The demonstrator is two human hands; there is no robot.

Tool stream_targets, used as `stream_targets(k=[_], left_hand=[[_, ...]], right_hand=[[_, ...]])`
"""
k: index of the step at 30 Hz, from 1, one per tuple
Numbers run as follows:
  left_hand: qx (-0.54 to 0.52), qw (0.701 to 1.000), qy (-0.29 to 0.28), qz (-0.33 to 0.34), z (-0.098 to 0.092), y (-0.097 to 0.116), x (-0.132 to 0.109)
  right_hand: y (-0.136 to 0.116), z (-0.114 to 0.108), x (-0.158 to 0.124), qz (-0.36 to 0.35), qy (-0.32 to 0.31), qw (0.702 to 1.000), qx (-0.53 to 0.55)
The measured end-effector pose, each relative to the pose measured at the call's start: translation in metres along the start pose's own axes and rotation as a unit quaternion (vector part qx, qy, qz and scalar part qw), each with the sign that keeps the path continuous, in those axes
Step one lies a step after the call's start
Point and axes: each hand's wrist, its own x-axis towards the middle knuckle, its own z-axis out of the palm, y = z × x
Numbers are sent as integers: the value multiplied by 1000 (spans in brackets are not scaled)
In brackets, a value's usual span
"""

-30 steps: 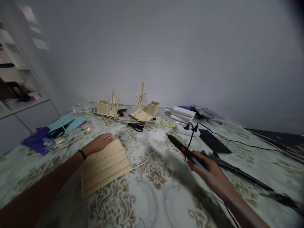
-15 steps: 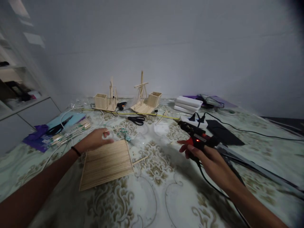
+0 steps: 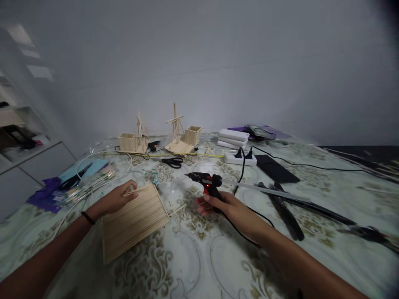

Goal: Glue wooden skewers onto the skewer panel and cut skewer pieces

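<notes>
A square panel of thin wooden sticks (image 3: 134, 222) lies in front of me, a little left of the middle. My left hand (image 3: 120, 197) is closed on its far edge, thumb and fingers pinching the rim. A loose wooden stick (image 3: 178, 209) lies by the panel's right side. In my right hand (image 3: 222, 205) is a black and red hot glue gun (image 3: 212, 181), its red light lit and its nozzle pointing left over the table. A clear glue stick (image 3: 246, 185) sticks out of the gun's back.
Two stick models (image 3: 141, 145) (image 3: 181, 145) stand by the wall. Black scissors (image 3: 173, 162) lie before them. At right are a white power strip (image 3: 232, 158), a black flat slab (image 3: 277, 168) and a utility knife (image 3: 285, 214). Bundled sticks (image 3: 93, 182) lie left; the gun's cord (image 3: 258, 215) trails right.
My right hand has brought the glue gun left, towards the panel. My left hand has closed on the panel's far edge, and the panel has turned slightly. The view has shifted a little.
</notes>
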Motion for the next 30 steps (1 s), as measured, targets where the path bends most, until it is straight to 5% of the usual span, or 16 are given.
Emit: stream_targets(k=[5,12,18,30], left_hand=[[-46,998,0,30,-9,4,-6],[-88,991,-39,89,-6,43,-9],[-113,985,-65,116,11,62,-15],[-161,978,-91,100,57,74,-20]], right_hand=[[4,29,20,-18,-1,1000,-1],[3,68,54,-48,21,997,51],[0,62,64,-59,26,995,70],[-13,43,45,-27,-133,991,-6]])
